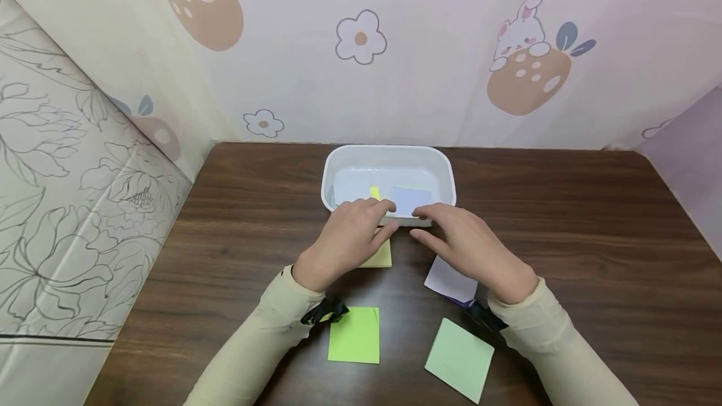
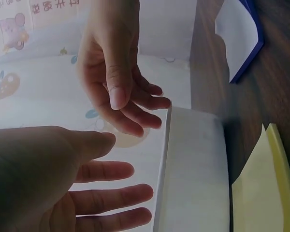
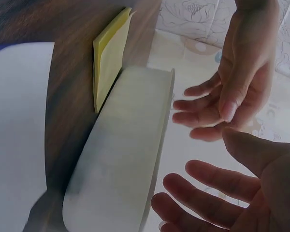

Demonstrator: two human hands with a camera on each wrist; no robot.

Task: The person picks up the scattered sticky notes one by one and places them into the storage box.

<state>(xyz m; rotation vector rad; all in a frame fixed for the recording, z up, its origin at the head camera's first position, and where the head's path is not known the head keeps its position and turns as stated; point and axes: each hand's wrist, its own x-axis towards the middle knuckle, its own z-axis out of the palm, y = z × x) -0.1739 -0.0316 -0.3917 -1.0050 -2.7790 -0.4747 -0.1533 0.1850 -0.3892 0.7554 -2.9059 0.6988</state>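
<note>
A white plastic tub [image 1: 389,151] stands against the back of the table. Inside it lie a pale blue sticky note [image 1: 412,198] and a small yellow strip [image 1: 375,192]. Over the tub's near rim hover my left hand [image 1: 352,230] and my right hand [image 1: 474,246], facing each other with relaxed fingers and nothing in them. Under the left hand is a yellow sticky note pad [image 1: 382,257], partly hidden. A lilac sticky note pad [image 1: 450,282] lies partly beneath the right hand. Both wrist views show the palms apart beside the tub's outer wall [image 2: 195,169].
Nearer to me lie a lime green sticky note pad [image 1: 354,338] at left and a pale green one [image 1: 459,361] at right. A patterned curtain [image 1: 429,80] hangs behind the dark wooden table [image 1: 586,237], with a flower-print sheet [image 1: 73,193] on the left.
</note>
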